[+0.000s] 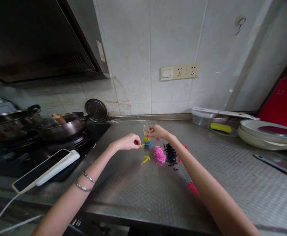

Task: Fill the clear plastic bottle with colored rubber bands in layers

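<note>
While the R hand [158, 131] holds the small clear jar [146, 128] by its upper side, the L hand [127, 142] is pinched on a few yellow bands [142, 145] just beside the jar's low part; can't tell if they touch it. The R grip is prob there b/c a jar that small could tip if bumped. It stands up on the metal surface [131, 193], w/ blue stuff [147, 143] at the bottom & yellow stuff [146, 139] over that. Its top looks open, tho it's too small to be sure. The L hand uses just its fingertips, prob b/c the bands are thin & hard to grab w/ a fist. A little yellow pile [145, 159] lies in front of the jar, so it's a short reach for the L hand. Next to it sit a pink pile [160, 155] & a black pile [170, 153], sorted by color, prob so they don't mix. Some red bits [185, 147] peek out by the R arm [197, 173], which hides the rest. Off to the L, a phone [41, 170] lies on a white block [60, 168] by the stove [103, 129], prob so it's out of the way. Plates [256, 139] are far R.
</note>
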